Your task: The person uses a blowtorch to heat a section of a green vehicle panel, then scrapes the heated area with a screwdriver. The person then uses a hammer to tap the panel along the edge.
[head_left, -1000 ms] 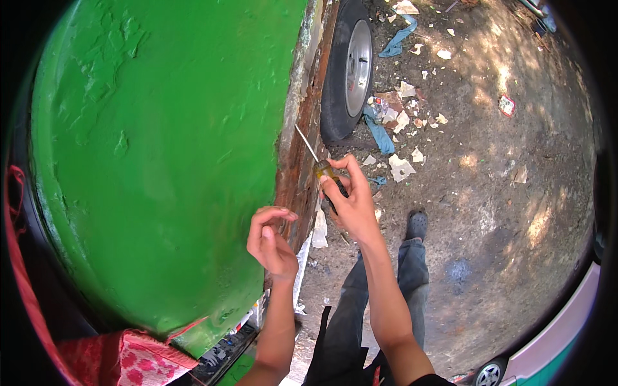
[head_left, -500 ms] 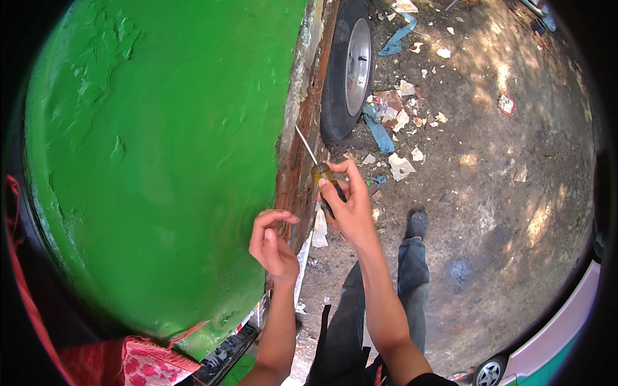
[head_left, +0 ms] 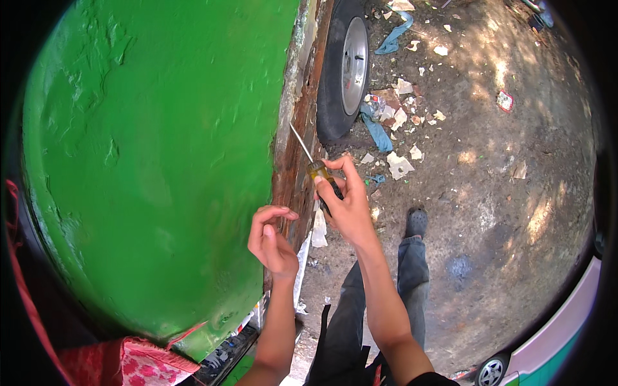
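My right hand (head_left: 353, 209) is closed around a screwdriver (head_left: 317, 169) with a yellow and black handle. Its thin metal shaft points up and to the left, and the tip lies over the rusty, flaking edge (head_left: 310, 83) of a green painted panel (head_left: 161, 167). Whether the tip presses on the edge cannot be told. Below and left of it, my left hand (head_left: 275, 248) hovers at the panel's border with loosely curled fingers, the thumb apart and nothing in them.
Beyond my hands, a wheel (head_left: 354, 64) stands against the rusty edge. Paint flakes (head_left: 400, 167) and blue cloth strips (head_left: 376, 132) litter the ground to the right. A pink patterned cloth (head_left: 151, 363) hangs at lower left; a parked car (head_left: 547, 347) shows at lower right.
The view has shifted slightly, so the panel and wheel sit a little further left. The screwdriver has moved slightly left in the picture with them; both hands keep nearly the same pose.
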Demonstrator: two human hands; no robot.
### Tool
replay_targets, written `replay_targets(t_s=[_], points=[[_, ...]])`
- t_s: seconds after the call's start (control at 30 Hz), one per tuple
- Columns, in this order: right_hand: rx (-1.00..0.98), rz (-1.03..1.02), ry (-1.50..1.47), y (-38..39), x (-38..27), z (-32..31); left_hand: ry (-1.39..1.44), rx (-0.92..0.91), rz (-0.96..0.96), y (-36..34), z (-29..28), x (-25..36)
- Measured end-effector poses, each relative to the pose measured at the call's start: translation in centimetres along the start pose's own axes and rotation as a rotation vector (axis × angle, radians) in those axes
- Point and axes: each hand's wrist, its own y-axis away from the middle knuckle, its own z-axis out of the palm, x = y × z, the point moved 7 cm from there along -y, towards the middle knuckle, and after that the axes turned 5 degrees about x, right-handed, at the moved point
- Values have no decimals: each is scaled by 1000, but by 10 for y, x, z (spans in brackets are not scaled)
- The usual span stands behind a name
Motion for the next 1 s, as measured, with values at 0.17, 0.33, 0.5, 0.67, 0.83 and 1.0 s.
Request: replay_targets(t_s=[0.17, 0.33, 0.5, 0.67, 0.83, 1.0], points=[[-16, 53, 36, 4, 2, -3, 1, -3, -6, 2, 0, 0], [5, 70, 27, 3, 1, 0, -1, 2, -1, 6, -1, -1], [19, -36, -15, 3, 8, 5, 3, -1, -9, 7, 1, -3], [2, 9, -49, 3, 9, 3, -16, -32, 21, 5, 4, -1], [-7, 58, -46, -14, -2, 4, 45, 18, 4, 0, 1, -2], [-33, 4, -4, 9, 15, -2, 42, 36, 2, -2, 2, 2]])
